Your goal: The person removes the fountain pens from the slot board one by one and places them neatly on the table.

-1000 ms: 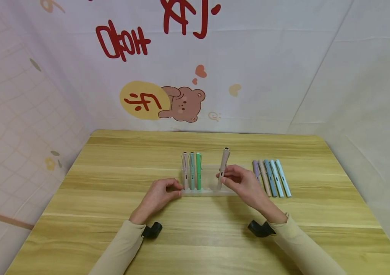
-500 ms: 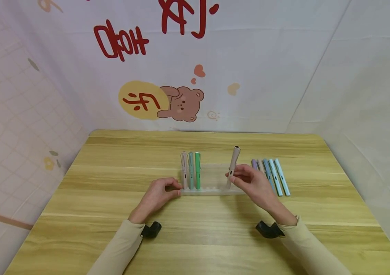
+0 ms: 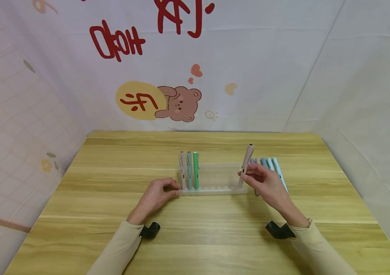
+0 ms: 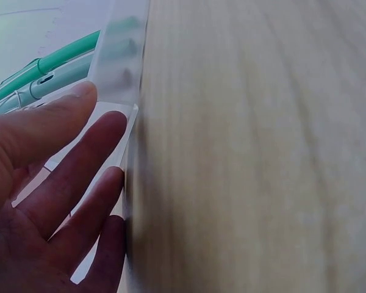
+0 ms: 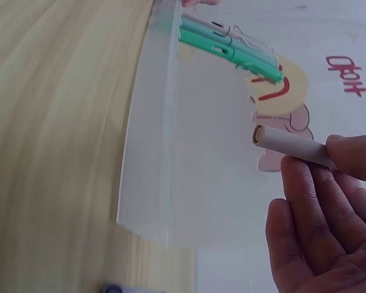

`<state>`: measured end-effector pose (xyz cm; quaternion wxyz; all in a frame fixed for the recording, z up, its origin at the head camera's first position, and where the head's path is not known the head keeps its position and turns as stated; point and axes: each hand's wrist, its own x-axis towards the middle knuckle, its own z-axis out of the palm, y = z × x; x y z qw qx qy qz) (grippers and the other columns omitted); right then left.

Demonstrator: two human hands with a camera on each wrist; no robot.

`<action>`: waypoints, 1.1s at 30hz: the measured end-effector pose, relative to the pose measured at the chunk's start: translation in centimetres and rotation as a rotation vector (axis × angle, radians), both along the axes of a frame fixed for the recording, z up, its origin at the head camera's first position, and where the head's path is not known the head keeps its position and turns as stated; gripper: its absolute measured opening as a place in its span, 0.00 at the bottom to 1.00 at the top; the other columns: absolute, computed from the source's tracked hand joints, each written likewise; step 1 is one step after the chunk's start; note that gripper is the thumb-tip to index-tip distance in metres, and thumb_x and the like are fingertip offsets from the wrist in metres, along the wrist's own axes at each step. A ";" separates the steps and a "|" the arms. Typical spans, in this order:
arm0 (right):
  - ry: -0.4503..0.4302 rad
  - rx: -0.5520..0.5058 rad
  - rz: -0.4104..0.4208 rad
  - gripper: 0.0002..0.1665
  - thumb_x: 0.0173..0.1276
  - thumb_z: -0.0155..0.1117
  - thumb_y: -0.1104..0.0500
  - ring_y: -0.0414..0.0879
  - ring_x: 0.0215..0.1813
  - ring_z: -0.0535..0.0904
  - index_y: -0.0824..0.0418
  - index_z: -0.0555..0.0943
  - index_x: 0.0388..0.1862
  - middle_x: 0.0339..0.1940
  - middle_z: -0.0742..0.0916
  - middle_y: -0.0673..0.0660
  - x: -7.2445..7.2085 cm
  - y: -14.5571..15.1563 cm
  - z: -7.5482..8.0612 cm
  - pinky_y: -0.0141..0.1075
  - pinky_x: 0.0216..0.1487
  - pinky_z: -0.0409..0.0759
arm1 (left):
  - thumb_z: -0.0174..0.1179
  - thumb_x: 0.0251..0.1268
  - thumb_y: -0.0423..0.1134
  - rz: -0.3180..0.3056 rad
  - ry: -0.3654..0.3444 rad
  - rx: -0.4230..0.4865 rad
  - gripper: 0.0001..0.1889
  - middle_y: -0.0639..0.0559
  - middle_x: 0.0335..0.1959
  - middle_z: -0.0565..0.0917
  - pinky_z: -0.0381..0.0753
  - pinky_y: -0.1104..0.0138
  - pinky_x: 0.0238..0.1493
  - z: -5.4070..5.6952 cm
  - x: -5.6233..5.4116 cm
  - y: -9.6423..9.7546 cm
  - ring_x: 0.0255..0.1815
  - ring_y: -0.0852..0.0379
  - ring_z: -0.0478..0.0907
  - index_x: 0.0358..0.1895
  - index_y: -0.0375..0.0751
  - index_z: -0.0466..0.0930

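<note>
**Pen held over the right end of a clear rack, three pens standing at the left**

Head view. The right hand (image 3: 268,187) pinches one taupe pen (image 3: 248,156), slightly tilted, at the right end of the clear rack (image 3: 215,192). Three pens stand at the rack's left end: one pinkish (image 3: 182,168), one teal (image 3: 189,170), one green (image 3: 196,172). Beyond the right hand lie what appear to be five loose pens (image 3: 278,168), partly covered by it. That makes one rack and about nine pens. The left hand (image 3: 156,195) rests at the rack's left end. The step in hand seems to be placing the taupe pen; the next move would call for lining its lower end up with a notch before letting go.

Left wrist view. The fingers are loosely spread, their tips at the rack's end; how firmly they press cannot be told. Two pens show clearly, green and teal; the pinkish one is mostly hidden.

Right wrist view. Thumb and fingers pinch the taupe pen, its lower end pointing toward the rack and seemingly unseated. All three standing pens are visible.
</note>
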<state>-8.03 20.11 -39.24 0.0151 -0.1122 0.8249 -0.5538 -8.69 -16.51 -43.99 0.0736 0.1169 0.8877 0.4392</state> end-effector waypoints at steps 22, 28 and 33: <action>0.009 0.107 -0.152 0.21 0.76 0.68 0.57 0.31 0.46 0.84 0.70 0.80 0.59 0.50 0.88 0.64 0.6 4.4 0.1 0.24 0.45 0.82 | 0.73 0.63 0.32 0.010 0.011 -0.001 0.06 0.54 0.47 0.88 0.77 0.49 0.62 0.0 0.0 0.0 0.55 0.50 0.82 0.38 0.48 0.90; 0.011 0.134 -0.183 0.23 0.76 0.68 0.55 0.29 0.45 0.83 0.69 0.79 0.61 0.50 0.88 0.62 0.5 5.9 0.0 0.23 0.44 0.81 | 0.73 0.63 0.32 0.013 0.010 -0.001 0.06 0.54 0.46 0.88 0.78 0.50 0.61 0.1 0.1 0.0 0.54 0.51 0.82 0.38 0.48 0.90; 0.023 0.167 -0.196 0.24 0.76 0.67 0.55 0.29 0.44 0.84 0.69 0.79 0.63 0.48 0.89 0.56 0.4 7.4 -0.3 0.23 0.43 0.80 | 0.72 0.63 0.31 0.012 0.012 -0.010 0.06 0.53 0.47 0.88 0.77 0.49 0.62 0.1 0.1 0.1 0.55 0.49 0.82 0.38 0.48 0.90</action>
